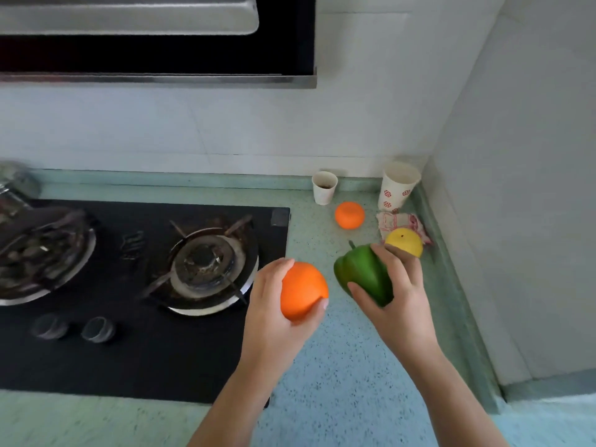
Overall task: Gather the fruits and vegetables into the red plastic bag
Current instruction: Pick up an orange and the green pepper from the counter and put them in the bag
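Above the counter (338,366), my left hand (277,321) is wrapped around an orange (301,290) and my right hand (398,301) grips a green pepper (361,272). Beyond my right hand lie a lemon (404,241), a second orange (349,215), a cloth (392,221) and two paper cups (324,187), hemmed by the corner walls. Left of my left hand the stove (129,333) crowds in; free counter lies beneath. I see no legible writing, nor the bag.

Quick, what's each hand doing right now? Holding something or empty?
Left hand: closed around an orange, lifted off the counter.
Right hand: closed around a green pepper.
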### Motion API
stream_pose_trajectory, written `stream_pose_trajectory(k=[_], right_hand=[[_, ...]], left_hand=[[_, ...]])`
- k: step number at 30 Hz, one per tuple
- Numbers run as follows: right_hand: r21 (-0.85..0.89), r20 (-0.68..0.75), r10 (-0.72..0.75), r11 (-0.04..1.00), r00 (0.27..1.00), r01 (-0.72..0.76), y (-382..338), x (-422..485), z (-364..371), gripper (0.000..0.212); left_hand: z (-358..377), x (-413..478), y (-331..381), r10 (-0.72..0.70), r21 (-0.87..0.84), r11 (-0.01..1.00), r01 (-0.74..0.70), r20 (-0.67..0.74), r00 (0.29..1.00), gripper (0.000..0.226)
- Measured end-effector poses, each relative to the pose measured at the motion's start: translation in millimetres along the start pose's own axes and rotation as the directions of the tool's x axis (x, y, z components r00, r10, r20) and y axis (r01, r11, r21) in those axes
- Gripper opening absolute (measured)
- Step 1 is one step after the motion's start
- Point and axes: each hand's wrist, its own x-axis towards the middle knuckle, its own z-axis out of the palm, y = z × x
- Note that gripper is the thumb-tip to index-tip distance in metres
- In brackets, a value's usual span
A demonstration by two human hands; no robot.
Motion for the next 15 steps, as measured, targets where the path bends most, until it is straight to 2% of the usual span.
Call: stream_pose_trajectory(k=[7, 15], right_hand=[[0.043, 0.097, -0.082, 0.996, 0.992, 0.078, -37, -17, 27, 0.063], [0.093, 0.193, -0.208, 0.977, 0.959, 0.193, -103, -56, 74, 0.063]], left_hand=[[-45, -32, -10, -0.045, 0.097, 0.994, 0.053, -0.079, 0.996, 0.069], [-121, -81, -33, -0.200, -0.002, 0.979, 0.204, -0.228, 0.953, 0.066]])
